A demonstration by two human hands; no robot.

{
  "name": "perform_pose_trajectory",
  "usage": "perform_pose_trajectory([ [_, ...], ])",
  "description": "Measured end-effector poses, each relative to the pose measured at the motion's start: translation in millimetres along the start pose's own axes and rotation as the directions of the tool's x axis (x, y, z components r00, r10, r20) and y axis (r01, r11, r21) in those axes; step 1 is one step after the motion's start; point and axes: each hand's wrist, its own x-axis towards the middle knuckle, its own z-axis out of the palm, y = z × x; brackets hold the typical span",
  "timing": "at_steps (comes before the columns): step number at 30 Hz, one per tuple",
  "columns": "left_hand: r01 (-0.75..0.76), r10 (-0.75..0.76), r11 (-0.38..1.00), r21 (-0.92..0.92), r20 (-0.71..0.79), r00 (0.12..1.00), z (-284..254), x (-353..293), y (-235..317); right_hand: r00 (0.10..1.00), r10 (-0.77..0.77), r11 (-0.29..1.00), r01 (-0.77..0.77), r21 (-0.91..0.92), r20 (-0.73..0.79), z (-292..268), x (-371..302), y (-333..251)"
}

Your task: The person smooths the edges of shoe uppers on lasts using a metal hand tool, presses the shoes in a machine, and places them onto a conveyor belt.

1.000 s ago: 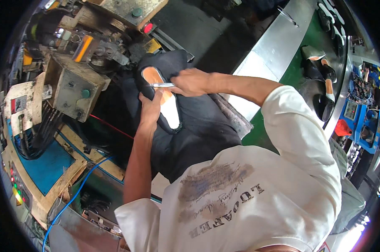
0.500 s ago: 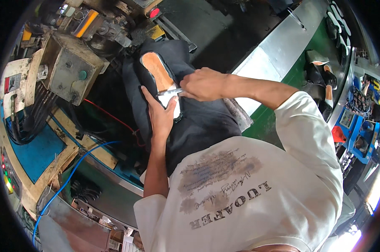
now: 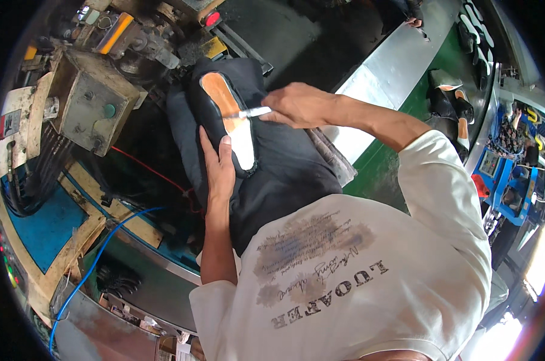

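Note:
A black shoe (image 3: 201, 108) lies sole side up across my dark-trousered lap. The far part of its underside is orange-brown, and the near part is white. My left hand (image 3: 220, 171) grips the shoe's left side, with the thumb up by the edge of the white part. Closed around a slim silver knife-like tool (image 3: 254, 112), my right hand (image 3: 299, 105) is just right of the shoe. The tool's tip reaches over the underside, close to where the orange-brown meets the white; whether it touches cannot be made out.
Left of my lap stands a machine with a grey metal box (image 3: 89, 93) and a blue plate (image 3: 37, 222). A blue hose (image 3: 92, 265) curves below it. To the right runs a green belt (image 3: 399, 123) with a metal edge, bearing several shoes (image 3: 450, 105). Another person's hand (image 3: 414, 23) shows beyond.
My right hand and the tool have shifted up and away over the shoe. My left thumb has slid from the white part to its left edge. Another person's hand has appeared at the far belt edge.

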Motion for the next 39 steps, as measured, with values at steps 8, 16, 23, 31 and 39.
perform_pose_trajectory([
  [8, -0.131, 0.119, 0.969, 0.21, 0.067, 0.991, -5.0, 2.8, -15.4, 0.978, 0.174, 0.984, -0.166, -0.068, 0.119, 13.0, 19.0, -29.9],
  [16, -0.093, 0.094, 0.996, -0.018, 0.152, 0.984, -5.0, 0.3, -14.8, 0.985, 0.17, 0.985, -0.17, 0.0, -0.03, 33.3, 8.6, -54.9],
  [23, -0.037, 0.037, 0.999, -0.002, 0.153, 0.987, -7.6, -21.7, -7.3, 0.958, -0.06, 0.992, 0.09, 0.093, -0.281, 43.4, -7.0, -81.3],
  [31, -0.382, 0.322, 0.809, 0.448, 0.205, 0.924, -119.6, -50.1, 132.5, 0.894, 0.175, 0.984, -0.14, 0.115, -0.412, -11.7, -32.6, -83.4],
  [39, -0.045, 0.0, 0.983, 0.181, 0.24, 0.971, -24.2, 84.4, 109.2, 0.825, 0.43, 0.883, -0.301, 0.36, -0.365, 15.2, -37.8, -65.1],
])
